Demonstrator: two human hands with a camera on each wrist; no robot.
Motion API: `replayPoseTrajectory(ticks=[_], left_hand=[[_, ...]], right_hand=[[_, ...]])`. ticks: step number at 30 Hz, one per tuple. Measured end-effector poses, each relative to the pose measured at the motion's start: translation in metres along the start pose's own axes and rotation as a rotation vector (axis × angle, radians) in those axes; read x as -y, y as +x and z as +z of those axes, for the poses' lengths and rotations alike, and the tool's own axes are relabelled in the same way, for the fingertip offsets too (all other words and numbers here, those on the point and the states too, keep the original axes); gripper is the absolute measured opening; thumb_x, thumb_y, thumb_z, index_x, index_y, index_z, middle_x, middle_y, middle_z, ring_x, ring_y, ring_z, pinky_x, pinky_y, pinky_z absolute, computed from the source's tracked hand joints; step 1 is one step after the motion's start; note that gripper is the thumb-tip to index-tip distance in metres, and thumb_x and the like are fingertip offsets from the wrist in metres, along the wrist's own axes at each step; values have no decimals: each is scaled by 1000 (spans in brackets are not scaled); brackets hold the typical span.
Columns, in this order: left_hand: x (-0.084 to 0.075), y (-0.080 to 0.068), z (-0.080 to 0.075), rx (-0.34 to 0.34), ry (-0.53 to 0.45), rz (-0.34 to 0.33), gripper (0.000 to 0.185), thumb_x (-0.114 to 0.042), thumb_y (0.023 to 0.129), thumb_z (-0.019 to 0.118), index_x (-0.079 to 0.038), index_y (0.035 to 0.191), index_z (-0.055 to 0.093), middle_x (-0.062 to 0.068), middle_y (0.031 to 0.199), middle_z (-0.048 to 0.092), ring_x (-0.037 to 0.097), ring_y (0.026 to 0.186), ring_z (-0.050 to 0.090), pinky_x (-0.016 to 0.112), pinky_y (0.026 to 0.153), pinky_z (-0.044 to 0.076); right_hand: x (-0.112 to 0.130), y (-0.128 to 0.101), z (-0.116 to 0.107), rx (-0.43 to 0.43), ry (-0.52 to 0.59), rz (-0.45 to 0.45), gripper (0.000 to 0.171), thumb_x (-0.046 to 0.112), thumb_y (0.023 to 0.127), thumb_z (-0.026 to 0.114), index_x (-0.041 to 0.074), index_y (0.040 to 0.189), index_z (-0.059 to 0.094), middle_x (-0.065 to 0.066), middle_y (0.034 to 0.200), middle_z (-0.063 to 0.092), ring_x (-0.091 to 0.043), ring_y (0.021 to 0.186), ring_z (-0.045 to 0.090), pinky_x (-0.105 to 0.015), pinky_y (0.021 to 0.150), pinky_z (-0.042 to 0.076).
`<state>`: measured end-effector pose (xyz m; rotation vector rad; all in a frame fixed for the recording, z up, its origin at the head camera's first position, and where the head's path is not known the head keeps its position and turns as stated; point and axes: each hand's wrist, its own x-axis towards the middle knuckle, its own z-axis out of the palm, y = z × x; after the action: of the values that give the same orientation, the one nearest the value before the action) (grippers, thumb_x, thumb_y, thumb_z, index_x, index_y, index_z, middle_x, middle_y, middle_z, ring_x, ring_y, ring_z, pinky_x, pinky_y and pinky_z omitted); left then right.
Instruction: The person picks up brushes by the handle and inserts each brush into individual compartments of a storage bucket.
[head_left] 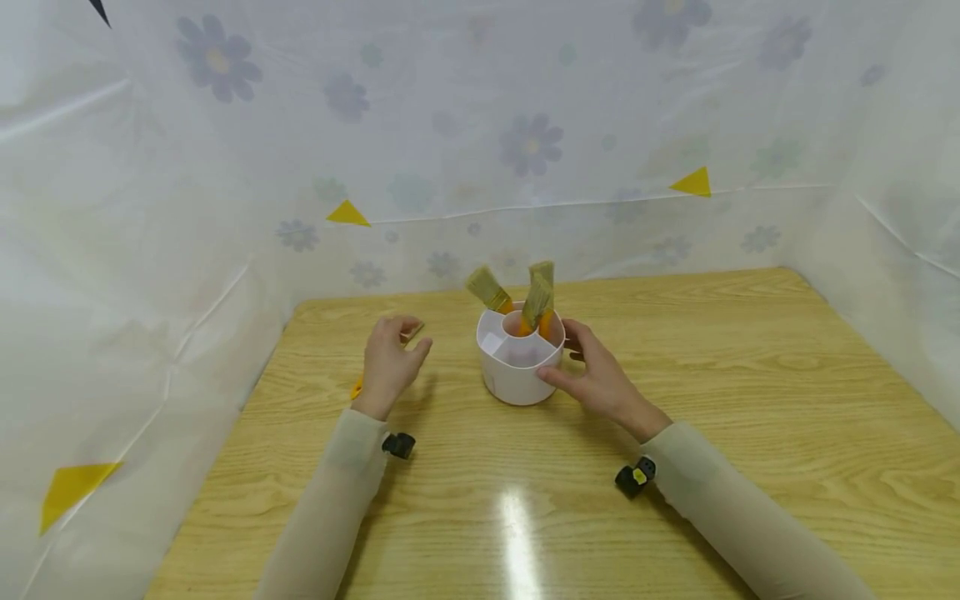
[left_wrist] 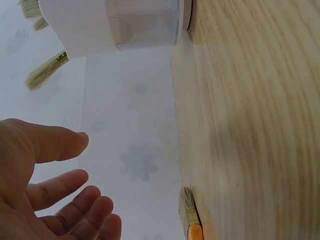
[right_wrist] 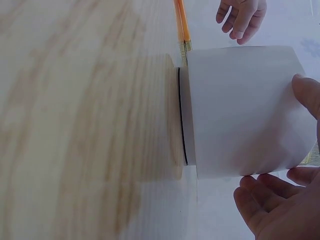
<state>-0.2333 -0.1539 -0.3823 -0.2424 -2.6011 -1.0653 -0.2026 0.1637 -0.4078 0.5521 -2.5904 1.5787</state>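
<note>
A round white caddy (head_left: 522,385) with compartments stands upright on the table. Three paintbrushes lean in it bristles up, among them a left one (head_left: 487,287) and a front one (head_left: 536,302). My right hand (head_left: 600,379) holds the caddy's right side, its thumb (right_wrist: 306,92) against the wall and the fingers spread around the side. Left of the caddy, my left hand (head_left: 392,360) hovers with nothing in it, thumb and fingers apart. Beneath and beyond it another paintbrush (left_wrist: 194,220) with an orange handle lies on the table, mostly hidden by that hand in the head view.
The wood-grain table (head_left: 735,375) is enclosed by pale flowered sheeting (head_left: 450,108) at the back and sides. Yellow triangles (head_left: 691,182) are stuck on the sheeting. A small black camera (head_left: 636,477) sits at each wrist.
</note>
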Motion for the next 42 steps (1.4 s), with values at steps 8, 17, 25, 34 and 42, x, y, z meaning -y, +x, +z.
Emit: replayPoseTrajectory(ticks=[8,17,25,34,42], left_hand=[[4,-1,-1,26,25,-53,36,-16,88,68,1,119,61,20,112,54,37,98,53,45,81,46],[9,-2,-4,59,46,-111,39,-17,89,67,1,122,59,18,114,52,34,101,51,45,81,46],[14,0,-8,110,76,-164,43,-17,89,67,2,127,56,20,116,51,33,100,50,46,83,45],[23,2,-13,160,95,-214,44,-14,87,68,1,126,56,20,119,51,33,101,50,47,84,45],[28,3,-20,240,86,-205,45,-14,88,66,0,130,54,22,123,51,36,106,50,50,86,45]], right_hand=[[1,0,0,1,-6,5,88,45,82,72,11,149,26,-7,144,39,-27,128,41,-48,104,34],[1,-1,0,4,-9,11,88,45,82,72,12,149,25,-8,144,39,-27,128,41,-48,104,34],[0,0,0,1,-4,-4,87,44,83,72,11,149,26,-7,144,40,-26,128,41,-49,104,35],[-1,-1,0,9,2,2,86,45,83,71,14,149,26,-4,143,40,-25,128,41,-49,104,33],[-1,-1,-1,9,2,4,86,45,83,71,15,149,26,-4,144,40,-25,129,40,-49,104,33]])
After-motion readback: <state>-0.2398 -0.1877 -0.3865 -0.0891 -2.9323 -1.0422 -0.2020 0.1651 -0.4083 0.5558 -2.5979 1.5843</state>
